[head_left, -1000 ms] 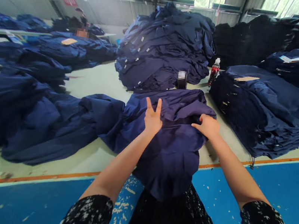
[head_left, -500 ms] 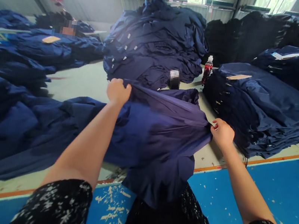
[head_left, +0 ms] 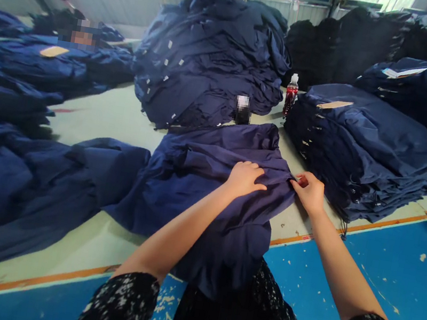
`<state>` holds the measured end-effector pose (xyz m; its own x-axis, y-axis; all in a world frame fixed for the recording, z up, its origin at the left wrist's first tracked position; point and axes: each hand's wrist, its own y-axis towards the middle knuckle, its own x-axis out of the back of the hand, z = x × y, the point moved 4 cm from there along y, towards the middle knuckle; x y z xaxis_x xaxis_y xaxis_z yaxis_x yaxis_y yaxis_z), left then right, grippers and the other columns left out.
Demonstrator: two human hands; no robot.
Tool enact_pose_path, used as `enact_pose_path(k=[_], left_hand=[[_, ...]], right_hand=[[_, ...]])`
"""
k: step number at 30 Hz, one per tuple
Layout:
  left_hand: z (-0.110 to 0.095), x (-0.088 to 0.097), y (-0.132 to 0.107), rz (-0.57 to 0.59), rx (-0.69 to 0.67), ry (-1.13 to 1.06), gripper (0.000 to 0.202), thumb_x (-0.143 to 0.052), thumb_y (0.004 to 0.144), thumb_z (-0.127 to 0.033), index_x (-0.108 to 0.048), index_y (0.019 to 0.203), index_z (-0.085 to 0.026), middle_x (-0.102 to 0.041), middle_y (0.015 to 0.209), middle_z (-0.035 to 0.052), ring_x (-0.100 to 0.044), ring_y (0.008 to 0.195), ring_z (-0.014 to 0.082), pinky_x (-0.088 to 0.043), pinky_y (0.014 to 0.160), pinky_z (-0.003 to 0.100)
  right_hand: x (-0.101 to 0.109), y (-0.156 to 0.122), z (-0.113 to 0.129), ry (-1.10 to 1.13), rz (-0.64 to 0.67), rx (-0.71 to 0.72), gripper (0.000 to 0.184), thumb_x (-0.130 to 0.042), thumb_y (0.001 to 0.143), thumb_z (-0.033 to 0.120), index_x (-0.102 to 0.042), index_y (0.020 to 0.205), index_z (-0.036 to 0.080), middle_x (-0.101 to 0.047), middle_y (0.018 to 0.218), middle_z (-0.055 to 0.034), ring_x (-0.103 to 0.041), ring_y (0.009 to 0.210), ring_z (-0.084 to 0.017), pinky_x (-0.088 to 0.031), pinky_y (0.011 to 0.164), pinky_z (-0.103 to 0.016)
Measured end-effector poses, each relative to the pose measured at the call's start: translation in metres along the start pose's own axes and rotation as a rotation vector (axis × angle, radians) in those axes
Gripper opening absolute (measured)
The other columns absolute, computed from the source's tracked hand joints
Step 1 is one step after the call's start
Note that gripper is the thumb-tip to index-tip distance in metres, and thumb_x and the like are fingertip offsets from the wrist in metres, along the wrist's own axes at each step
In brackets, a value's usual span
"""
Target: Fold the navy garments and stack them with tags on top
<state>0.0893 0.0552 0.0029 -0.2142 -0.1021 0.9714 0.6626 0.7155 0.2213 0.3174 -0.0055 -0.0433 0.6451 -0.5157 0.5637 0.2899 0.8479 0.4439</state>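
Note:
A navy blue garment (head_left: 194, 178) lies spread and wrinkled on the table (head_left: 112, 238), its near part hanging over the edge in front of me. My left hand (head_left: 245, 179) rests on its middle, fingers forward and thumb spread apart, gripping nothing visible. At the garment's right corner my right hand (head_left: 309, 191) pinches the fabric between thumb and fingertips. More loose navy cloth (head_left: 51, 183) adjoins it on the left; where the two separate is hard to tell.
A big heap of navy garments (head_left: 213, 57) stands behind, with a small blurred dark item (head_left: 243, 110) before it. Right of that are a red drink bottle (head_left: 290, 95) and a stacked garment pile (head_left: 379, 137) topped by a tan card (head_left: 334, 105). Blue floor (head_left: 383, 263) borders the table.
My left hand has let go of the garment's left edge and moved right, onto its middle. The fabric, stretched before, lies slacker. My right hand keeps its pinch at the corner.

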Motion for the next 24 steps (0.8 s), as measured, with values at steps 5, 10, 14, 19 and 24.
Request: enact_pose_path(k=[5, 10, 14, 19, 24], left_hand=[[0.010, -0.003, 0.004, -0.149, 0.226, 0.094, 0.033, -0.040, 0.102, -0.027, -0.072, 0.110, -0.021, -0.073, 0.106, 0.0134, -0.064, 0.107, 0.0287, -0.045, 0.093, 0.042], [0.028, -0.001, -0.005, -0.288, 0.333, 0.075, 0.032, -0.040, 0.101, -0.026, -0.068, 0.114, -0.020, -0.074, 0.107, 0.0128, -0.065, 0.105, 0.0296, -0.045, 0.092, 0.041], [0.034, -0.005, -0.010, -0.308, 0.323, 0.060, 0.031, -0.041, 0.101, -0.029, -0.070, 0.112, -0.021, -0.075, 0.108, 0.0119, -0.065, 0.105, 0.0302, -0.044, 0.092, 0.041], [0.040, -0.013, -0.012, -0.338, 0.286, -0.039, 0.032, -0.039, 0.101, -0.026, -0.067, 0.113, -0.019, -0.074, 0.112, 0.0105, -0.065, 0.104, 0.0274, -0.045, 0.094, 0.038], [0.032, -0.010, -0.017, -0.434, 0.232, -0.018, 0.031, -0.042, 0.101, -0.036, -0.068, 0.103, -0.019, -0.070, 0.106, 0.0130, -0.061, 0.103, 0.0289, -0.043, 0.094, 0.041]], right_hand=[[0.005, -0.003, 0.004, 0.012, 0.016, 0.106, 0.017, -0.065, 0.081, 0.040, -0.064, 0.081, 0.023, -0.068, 0.075, -0.0036, -0.063, 0.069, -0.020, -0.051, 0.070, -0.033], [0.006, -0.004, 0.014, 0.007, 0.082, 0.158, 0.017, -0.057, 0.087, 0.038, -0.062, 0.077, 0.024, -0.065, 0.076, -0.0048, -0.062, 0.072, -0.021, -0.051, 0.071, -0.032], [0.007, -0.003, 0.012, 0.079, 0.007, 0.095, 0.025, -0.056, 0.089, 0.046, -0.058, 0.078, 0.023, -0.064, 0.078, -0.0044, -0.061, 0.072, -0.019, -0.050, 0.068, -0.030], [0.009, -0.003, -0.001, 0.271, -0.094, -0.086, 0.028, -0.051, 0.092, 0.052, -0.053, 0.087, 0.024, -0.063, 0.076, -0.0023, -0.061, 0.068, -0.019, -0.048, 0.058, -0.028], [0.012, -0.005, 0.004, 0.150, -0.073, -0.004, 0.028, -0.057, 0.090, 0.051, -0.058, 0.081, 0.024, -0.062, 0.071, -0.0009, -0.058, 0.064, -0.017, -0.049, 0.066, -0.030]])
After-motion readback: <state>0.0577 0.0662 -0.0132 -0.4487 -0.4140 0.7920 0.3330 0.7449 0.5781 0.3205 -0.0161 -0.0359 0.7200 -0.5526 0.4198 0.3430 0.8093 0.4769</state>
